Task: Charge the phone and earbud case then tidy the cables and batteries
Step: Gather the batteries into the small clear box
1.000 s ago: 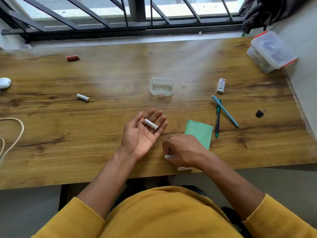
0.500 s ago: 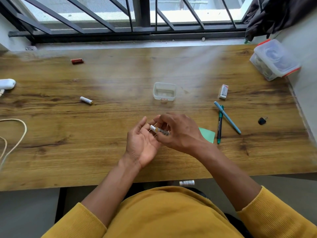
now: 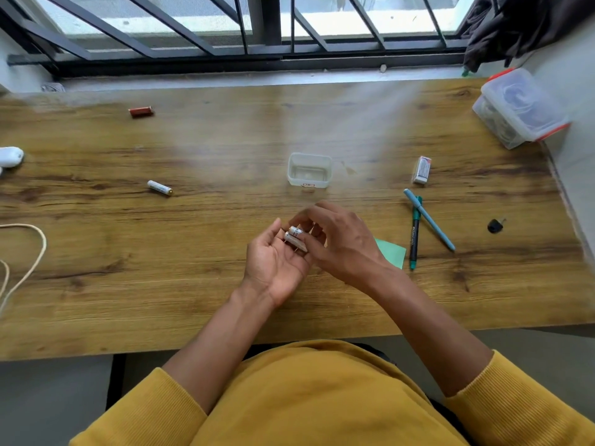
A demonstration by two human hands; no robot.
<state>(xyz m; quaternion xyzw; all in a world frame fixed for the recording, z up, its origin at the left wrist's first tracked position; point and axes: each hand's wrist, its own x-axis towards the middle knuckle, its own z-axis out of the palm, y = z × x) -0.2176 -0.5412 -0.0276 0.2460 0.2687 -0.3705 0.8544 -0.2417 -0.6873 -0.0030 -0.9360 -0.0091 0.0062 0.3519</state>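
Two white batteries [image 3: 294, 239], seemingly side-by-side.

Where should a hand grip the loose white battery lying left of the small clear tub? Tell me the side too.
Pinch the white battery across its middle, coming straight down from above. It lies flat on the table, with bare wood all around, so fingers fit either side of its round body.

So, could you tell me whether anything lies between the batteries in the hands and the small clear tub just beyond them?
Nothing visible does. The two batteries rest on the left hand, the right hand touching them, and only bare desk separates them from the open small clear tub.
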